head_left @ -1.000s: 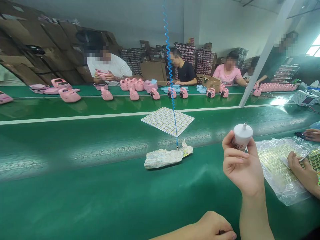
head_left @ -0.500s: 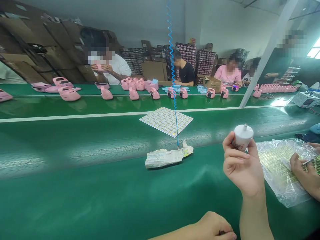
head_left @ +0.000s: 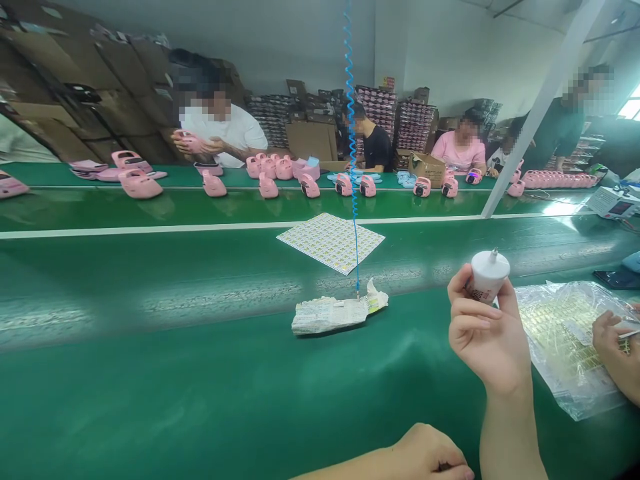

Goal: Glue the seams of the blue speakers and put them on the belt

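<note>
My right hand (head_left: pixel 493 333) is raised above the green bench and grips a small white needle-tip bottle (head_left: pixel 490 273). The bottle stands nearly upright with its thin metal tip pointing up; red print shows low on its side, and my fingers cover its lower part. Near the bottom edge, my left hand (head_left: pixel 433 450) rests with curled fingers. Whether anything is inside them is hidden. Left of the bottle, a crumpled piece of printed paper (head_left: pixel 330 315) lies on the bench, a blue coiled cord (head_left: pixel 354 193) coming down to it.
A sheet of small printed squares (head_left: pixel 333 241) lies on the belt. At right, a co-worker's hand (head_left: pixel 617 353) holds a thin white stick over a clear plastic bag (head_left: pixel 565 333). Pink cases (head_left: pixel 140 185) line the far side, where several people sit. A white post (head_left: pixel 543 113) slants up.
The co-worker's hand at right has shifted slightly right over the bag. Across the belt, a person has lowered a pink case from the face. My hands hold the same pose.
</note>
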